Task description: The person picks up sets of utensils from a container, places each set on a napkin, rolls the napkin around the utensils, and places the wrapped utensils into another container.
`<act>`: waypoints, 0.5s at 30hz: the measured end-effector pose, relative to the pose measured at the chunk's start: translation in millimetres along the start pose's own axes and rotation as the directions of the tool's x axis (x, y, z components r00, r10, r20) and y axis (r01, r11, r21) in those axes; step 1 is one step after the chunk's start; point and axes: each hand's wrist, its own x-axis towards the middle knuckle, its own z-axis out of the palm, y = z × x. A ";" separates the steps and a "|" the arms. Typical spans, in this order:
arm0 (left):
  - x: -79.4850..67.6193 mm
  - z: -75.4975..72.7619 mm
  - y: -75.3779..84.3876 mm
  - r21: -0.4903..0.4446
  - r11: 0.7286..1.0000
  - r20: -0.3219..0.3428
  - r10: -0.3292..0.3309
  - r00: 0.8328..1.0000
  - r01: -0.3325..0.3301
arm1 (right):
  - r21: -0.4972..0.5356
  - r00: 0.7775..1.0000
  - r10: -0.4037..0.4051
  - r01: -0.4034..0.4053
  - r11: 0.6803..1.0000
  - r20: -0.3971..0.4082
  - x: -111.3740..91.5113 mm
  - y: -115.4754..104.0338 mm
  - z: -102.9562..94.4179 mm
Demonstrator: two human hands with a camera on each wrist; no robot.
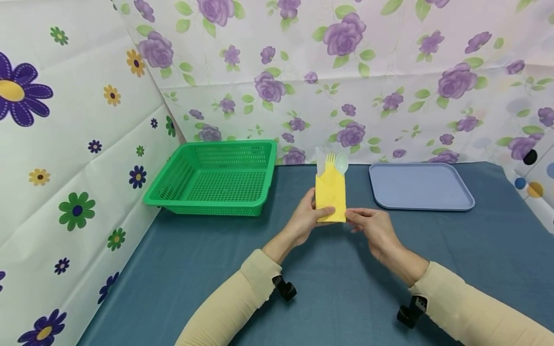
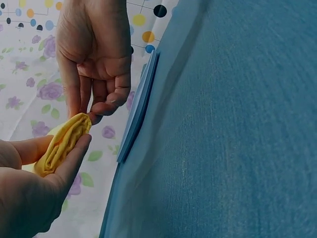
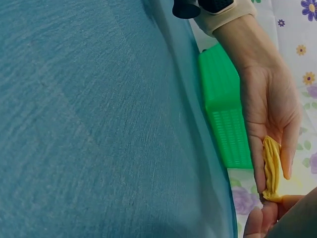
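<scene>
A yellow napkin [image 1: 331, 194], folded into a pouch, is held upright above the table between both hands. Out of its top stick a clear plastic knife [image 1: 321, 161], a yellow fork [image 1: 330, 159] and a pale green spoon [image 1: 341, 164]. My left hand [image 1: 304, 216] grips the pouch from the left, thumb across its front and fingers behind. With its fingertips my right hand [image 1: 374, 227] pinches the lower right edge. In the left wrist view the layered bottom folds of the napkin [image 2: 62, 146] show between the left thumb and fingers.
A green plastic basket [image 1: 225, 207] stands at the back left of the blue-covered table [image 1: 329, 293]. At the back right lies a blue-grey tray [image 1: 421, 186]. Flower-printed sheets [image 1: 268, 57] close off the back and the left side.
</scene>
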 end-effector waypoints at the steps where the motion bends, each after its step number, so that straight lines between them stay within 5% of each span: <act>1: 0.1 0.1 -0.1 0.000 1.000 -0.004 0.003 1.000 -0.003 | -0.013 1.000 -0.002 0.002 1.000 0.001 0.3 0.1 -0.2; 15: 0.5 1.9 1.6 0.015 1.000 -0.057 0.020 0.998 -0.019 | -0.177 0.994 -0.106 0.110 0.978 0.029 6.7 -1.5 -6.0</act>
